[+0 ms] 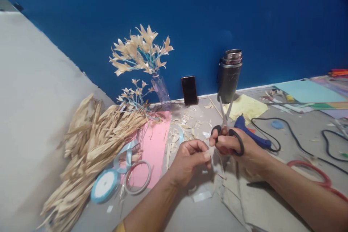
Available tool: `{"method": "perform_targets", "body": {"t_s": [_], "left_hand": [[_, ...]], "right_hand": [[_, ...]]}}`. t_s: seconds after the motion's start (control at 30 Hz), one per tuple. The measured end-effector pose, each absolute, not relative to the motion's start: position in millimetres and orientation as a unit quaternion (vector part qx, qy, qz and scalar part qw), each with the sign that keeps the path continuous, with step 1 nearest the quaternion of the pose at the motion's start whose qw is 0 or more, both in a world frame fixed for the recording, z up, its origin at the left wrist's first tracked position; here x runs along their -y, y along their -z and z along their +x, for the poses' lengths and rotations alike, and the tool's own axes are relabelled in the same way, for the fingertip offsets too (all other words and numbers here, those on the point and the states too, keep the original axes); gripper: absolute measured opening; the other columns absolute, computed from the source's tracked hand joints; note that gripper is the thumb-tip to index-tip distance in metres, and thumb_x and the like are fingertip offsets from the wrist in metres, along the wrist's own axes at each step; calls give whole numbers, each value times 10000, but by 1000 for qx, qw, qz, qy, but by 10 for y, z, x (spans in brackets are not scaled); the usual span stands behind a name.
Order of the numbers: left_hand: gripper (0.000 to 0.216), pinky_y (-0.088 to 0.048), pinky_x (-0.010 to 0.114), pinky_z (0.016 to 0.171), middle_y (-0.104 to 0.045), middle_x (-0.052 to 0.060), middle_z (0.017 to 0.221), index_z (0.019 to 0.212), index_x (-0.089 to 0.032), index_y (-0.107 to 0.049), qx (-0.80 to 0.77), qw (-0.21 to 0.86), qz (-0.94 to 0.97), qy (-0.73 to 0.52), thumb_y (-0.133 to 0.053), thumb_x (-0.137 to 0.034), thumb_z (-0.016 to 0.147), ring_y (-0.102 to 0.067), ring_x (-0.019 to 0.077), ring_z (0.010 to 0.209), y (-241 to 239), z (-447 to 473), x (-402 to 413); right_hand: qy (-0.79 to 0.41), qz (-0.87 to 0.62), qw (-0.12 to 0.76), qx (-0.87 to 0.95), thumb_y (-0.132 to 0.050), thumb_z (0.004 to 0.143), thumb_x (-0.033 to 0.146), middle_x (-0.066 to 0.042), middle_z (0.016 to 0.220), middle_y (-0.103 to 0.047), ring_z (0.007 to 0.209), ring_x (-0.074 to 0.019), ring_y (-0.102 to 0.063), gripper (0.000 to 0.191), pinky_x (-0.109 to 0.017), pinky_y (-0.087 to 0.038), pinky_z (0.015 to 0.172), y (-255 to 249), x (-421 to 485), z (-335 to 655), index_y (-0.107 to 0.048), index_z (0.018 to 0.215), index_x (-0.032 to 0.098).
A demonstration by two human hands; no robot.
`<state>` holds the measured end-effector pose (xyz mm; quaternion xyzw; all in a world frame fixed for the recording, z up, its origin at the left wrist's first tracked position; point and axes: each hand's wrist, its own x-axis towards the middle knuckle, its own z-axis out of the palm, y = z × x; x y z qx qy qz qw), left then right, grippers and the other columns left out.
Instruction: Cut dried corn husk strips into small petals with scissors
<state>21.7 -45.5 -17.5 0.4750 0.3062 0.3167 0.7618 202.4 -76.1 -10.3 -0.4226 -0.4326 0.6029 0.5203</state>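
Note:
Near the middle of the table, my left hand (190,161) is closed in a pinch. A small pale piece (211,151), possibly husk, shows at its fingertips. My right hand (240,145) has its fingers through the black handles of a pair of scissors (225,116). The blades point up and away from me, spread apart. Both hands are close together, fingertips almost meeting. Beneath them lie pale scraps and a thin curved strip. A blue glue gun (251,134) rests just beyond my right hand.
At left are dried corn husks (95,145), a blue ribbon spool (104,185), a tape roll (137,177) and pink paper (154,145). Husk flowers (144,50) stand in a clear bottle (161,88). A phone (189,90) and flask (230,76) stand along the wall. Red-handled scissors (312,170) lie right.

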Motion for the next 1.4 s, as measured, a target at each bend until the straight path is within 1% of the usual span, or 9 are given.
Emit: {"method": "perform_targets", "body": {"t_s": [0.07, 0.2, 0.47, 0.63, 0.77, 0.83, 1.03, 1.23, 1.4], "left_hand": [[306, -365, 257, 584, -591, 9, 541, 631, -160, -610, -314, 753, 484, -315, -836, -365, 627, -517, 117, 509, 173, 217, 452], [265, -352, 251, 575, -579, 5, 538, 633, -157, -608, -320, 744, 500, -306, -817, -319, 636, -506, 113, 510, 178, 211, 453], [159, -379, 250, 595, -582, -6, 568, 694, -160, -621, -308, 765, 433, -365, -749, -254, 683, -522, 111, 533, 174, 228, 450], [231, -417, 243, 599, -607, 5, 629, 720, -144, -627, -303, 771, 394, -398, -782, -315, 706, -548, 104, 557, 164, 265, 474], [326, -445, 233, 629, -671, 32, 707, 793, -137, -653, -298, 774, 362, -425, -871, -308, 621, -599, 114, 626, 206, 336, 536], [324, -441, 223, 618, -664, 18, 676, 787, -139, -650, -304, 766, 355, -440, -883, -273, 606, -593, 107, 612, 237, 369, 555], [253, -406, 207, 561, -610, -10, 615, 755, -153, -607, -321, 767, 321, -454, -822, -269, 693, -532, 85, 555, 302, 400, 562], [229, -395, 210, 576, -586, -12, 633, 717, -144, -605, -330, 748, 349, -459, -786, -284, 735, -500, 81, 577, 282, 376, 556], [195, -425, 246, 635, -658, 29, 689, 723, -154, -604, -361, 675, 438, -471, -729, -287, 790, -541, 112, 619, 154, 255, 469]], "right_hand": [[-593, -448, 492, 454, -788, 717, 430, 27, 666, -532, 571, -112, -408, 331, -246, -304, 529, 70, 770, 2036, -649, 854, 162], [-587, -466, 462, 475, -861, 625, 340, 14, 726, -579, 629, -130, -487, 349, -247, -362, 569, 11, 809, 2021, -620, 808, 166], [-571, -477, 487, 456, -821, 665, 337, 16, 694, -591, 625, -143, -519, 317, -264, -375, 583, 55, 807, 1955, -597, 822, 178], [-567, -471, 510, 443, -826, 666, 333, 11, 701, -606, 652, -165, -562, 325, -276, -411, 611, 119, 816, 1879, -594, 841, 188], [-509, -490, 570, 419, -806, 679, 350, 18, 716, -594, 653, -156, -557, 304, -273, -431, 621, 179, 804, 1835, -599, 833, 188], [-489, -499, 581, 418, -788, 692, 347, 21, 701, -595, 629, -151, -560, 279, -272, -439, 608, 186, 797, 1816, -597, 818, 188], [-524, -479, 578, 401, -785, 677, 353, 22, 610, -626, 564, -176, -616, 286, -293, -498, 598, 155, 823, 1715, -560, 771, 204], [-499, -520, 547, 425, -802, 670, 416, 9, 655, -644, 621, -178, -608, 337, -269, -485, 603, 147, 834, 1717, -575, 794, 201], [-546, -476, 414, 551, -681, 742, 645, -23, 691, -630, 608, -150, -520, 479, -251, -399, 557, 97, 819, 1852, -595, 722, 173]]}}
